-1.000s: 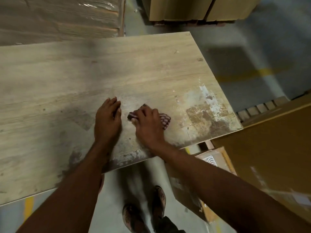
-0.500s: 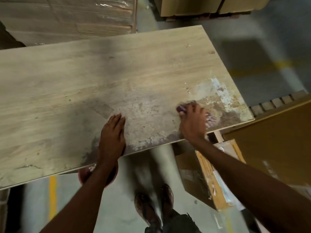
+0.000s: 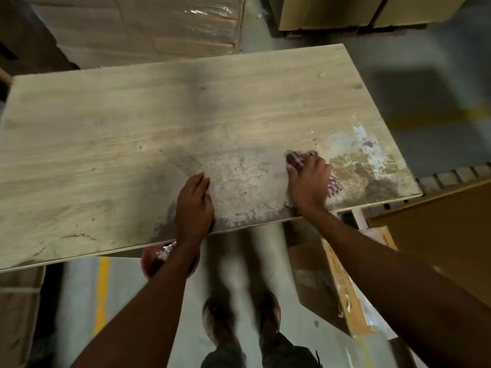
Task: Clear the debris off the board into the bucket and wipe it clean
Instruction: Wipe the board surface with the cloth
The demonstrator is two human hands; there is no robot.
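Note:
A large pale wood-grain board (image 3: pixel 132 144) lies flat in front of me, with white and brown stains near its front right corner. My right hand (image 3: pixel 308 181) presses a red-and-white checked cloth (image 3: pixel 295 159) onto the board just left of the stains. My left hand (image 3: pixel 195 205) rests flat on the board near its front edge, fingers together, holding nothing. Below that edge a red bucket (image 3: pixel 152 258) shows on the floor, mostly hidden by my left forearm and the board.
Wrapped stacks of boards (image 3: pixel 138 27) stand behind the board, and more boxes (image 3: pixel 345 11) at the back right. A cardboard box (image 3: pixel 326 285) leans on the floor at the right beside a brown panel (image 3: pixel 438 240). My feet (image 3: pixel 239 320) stand on the grey floor with a yellow line (image 3: pixel 102 293).
My right hand has slid the cloth rightward from beside the left hand to the stained area. The left hand has shifted back toward the front edge. The view moved, bringing the bucket into sight.

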